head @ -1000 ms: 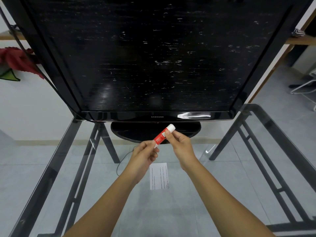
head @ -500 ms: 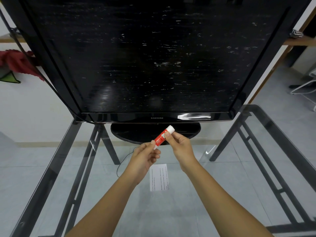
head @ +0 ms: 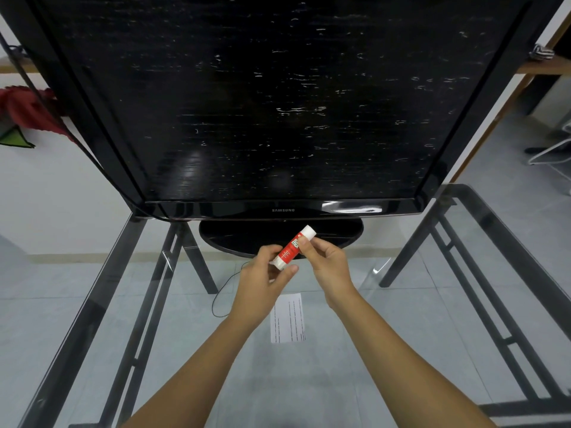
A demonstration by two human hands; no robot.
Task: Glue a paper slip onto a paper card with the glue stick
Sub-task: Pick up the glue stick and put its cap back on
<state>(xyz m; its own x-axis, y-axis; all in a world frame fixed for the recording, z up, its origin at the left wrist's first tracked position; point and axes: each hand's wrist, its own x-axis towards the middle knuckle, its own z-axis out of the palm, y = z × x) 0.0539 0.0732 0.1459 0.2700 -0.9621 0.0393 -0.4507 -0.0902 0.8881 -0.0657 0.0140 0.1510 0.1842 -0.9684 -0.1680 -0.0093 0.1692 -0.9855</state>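
Note:
A red and white glue stick (head: 293, 247) is held tilted above the glass table, between both hands. My left hand (head: 262, 278) pinches its lower white end with thumb and fingers. My right hand (head: 329, 264) grips the red middle of the stick, and the upper white end pokes out past its fingers. Below the hands a white paper slip (head: 288, 318) with lines of small print lies flat on the glass. I see no separate paper card.
A large black television (head: 278, 103) on an oval stand (head: 247, 236) fills the far half of the glass table (head: 417, 319). The dark metal table frame (head: 148, 304) and a thin cable (head: 221, 291) show through the glass. A red cloth (head: 27, 109) lies far left.
Both hands and the glue stick have stayed nearly in place. The left hand's fingers have shifted slightly on the lower end of the stick.

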